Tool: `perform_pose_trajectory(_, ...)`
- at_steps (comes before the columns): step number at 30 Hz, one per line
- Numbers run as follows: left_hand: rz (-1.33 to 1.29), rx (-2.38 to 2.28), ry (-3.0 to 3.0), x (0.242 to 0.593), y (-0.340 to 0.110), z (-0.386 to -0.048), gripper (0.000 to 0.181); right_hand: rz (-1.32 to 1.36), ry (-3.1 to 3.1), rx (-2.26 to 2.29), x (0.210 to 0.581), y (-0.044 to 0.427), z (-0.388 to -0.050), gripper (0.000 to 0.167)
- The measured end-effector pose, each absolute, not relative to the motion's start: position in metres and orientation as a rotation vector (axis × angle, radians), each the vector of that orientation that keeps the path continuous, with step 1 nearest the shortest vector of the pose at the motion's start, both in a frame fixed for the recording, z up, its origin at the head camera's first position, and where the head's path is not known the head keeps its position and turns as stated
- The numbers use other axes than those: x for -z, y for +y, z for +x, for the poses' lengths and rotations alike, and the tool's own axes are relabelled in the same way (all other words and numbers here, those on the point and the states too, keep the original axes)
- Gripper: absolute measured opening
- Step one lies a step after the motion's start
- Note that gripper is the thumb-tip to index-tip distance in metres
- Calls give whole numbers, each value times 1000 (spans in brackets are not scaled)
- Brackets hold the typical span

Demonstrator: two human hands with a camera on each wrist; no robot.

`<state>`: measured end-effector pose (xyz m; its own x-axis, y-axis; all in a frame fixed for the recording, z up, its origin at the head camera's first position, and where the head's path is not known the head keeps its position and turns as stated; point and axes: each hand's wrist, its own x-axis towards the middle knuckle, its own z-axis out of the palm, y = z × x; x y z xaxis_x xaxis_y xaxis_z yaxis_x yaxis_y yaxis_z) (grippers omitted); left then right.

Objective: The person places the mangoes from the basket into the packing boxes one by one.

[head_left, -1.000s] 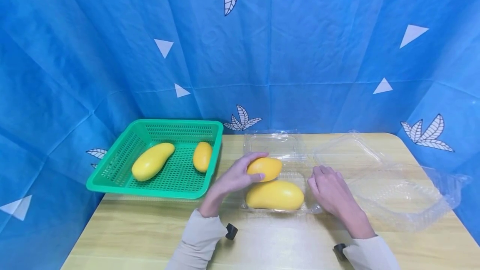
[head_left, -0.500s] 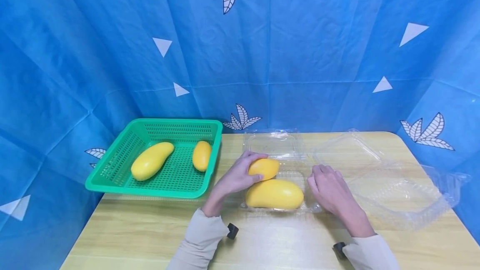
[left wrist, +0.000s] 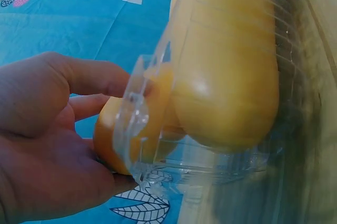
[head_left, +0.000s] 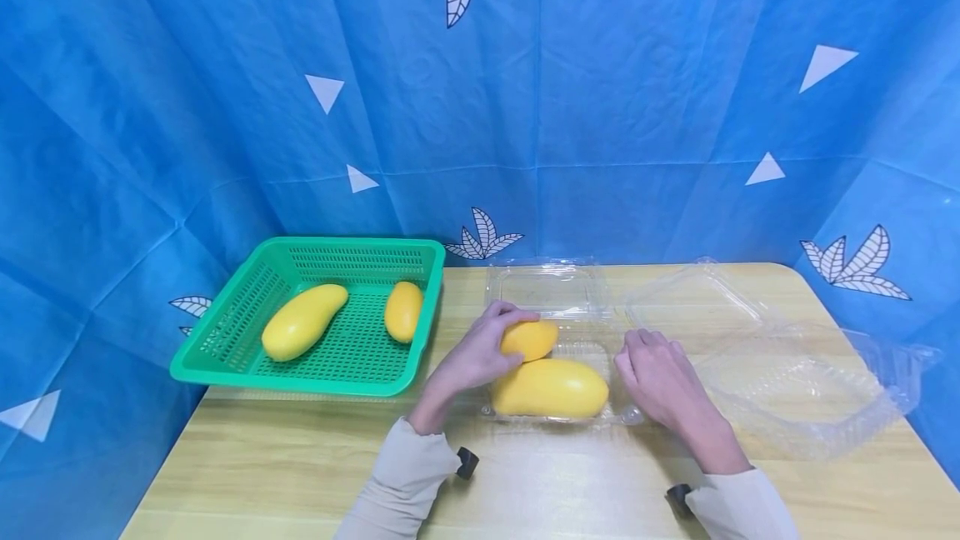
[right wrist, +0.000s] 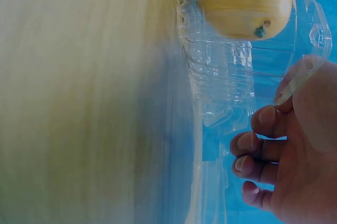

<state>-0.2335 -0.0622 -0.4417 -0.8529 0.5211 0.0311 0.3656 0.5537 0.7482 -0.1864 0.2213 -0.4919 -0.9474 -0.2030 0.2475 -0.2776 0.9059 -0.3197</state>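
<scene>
Hands apart, one at each side of a clear container [head_left: 632, 417]. Left hand [head_left: 480, 354]: fingers and thumb curled round the smaller mango [head_left: 531, 340], which sits at the container's left part, directly off the fingertips; whether it bears on the container floor cannot be told. Right hand [head_left: 662, 379]: thumb and index finger pinch the container's right rim, other fingers bent below, per the right wrist view. Larger mango [head_left: 551, 388]: inside the container, lying crosswise between the hands, on the wearer's side of the smaller mango. Clear lid [head_left: 546, 290]: beyond both hands; its join to the container is unclear. Left of the left hand, well apart: green basket [head_left: 292, 386] containing an elongated yellow mango [head_left: 303, 323] and, nearer that hand, a short orange mango [head_left: 404, 312]. Right of the right hand: second clear container [head_left: 892, 411], on the wooden table [head_left: 555, 490]. Blue cloth [head_left: 600, 107] hangs beyond the hands.
</scene>
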Motion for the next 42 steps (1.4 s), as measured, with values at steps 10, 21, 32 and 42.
perform_pose_trajectory(10, 791, -1015, 2648, 445, -59, -230, 65, 363, -2862, -515, 493, 222, -186, 21)
perform_pose_trajectory(21, 831, -952, 2719, 448, -56, -230, 64, 363, -2846, -518, 492, 222, -186, 21)
perform_pose_trajectory(32, 808, -848, 2757, 445, -53, -223, 63, 358, -2837, -508, 491, 221, -186, 20)
perform_pose_trajectory(42, 844, -850, 2783, 444, -58, -225, 52, 348, -2856, -508, 489, 220, -186, 21)
